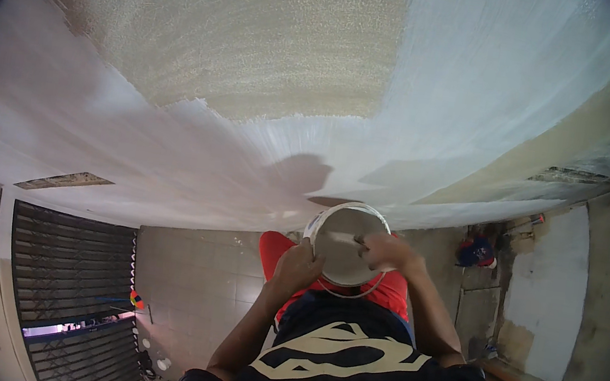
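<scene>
So our left hand (298,266) has the bucket (313,224) by its left rim, over our lap, near side of the patchy wall (484,83). Our right hand (389,254) is clenched on some tool (360,239) (too blurry to say which) above the paste (338,261).

Place: indoor room under wall refinishing; home or shop, cannot tell
Main wall (477,74): streaky white coat around a rough beige patch (279,39) with ragged edges
Side wall (551,295): white coat over part, beige and grey elsewhere
Bucket (312,227): open, round, white-smeared rim
Floor (196,269): greyish tiles
Shutter (70,251): 2 dark slatted sections, bright gap between
</scene>
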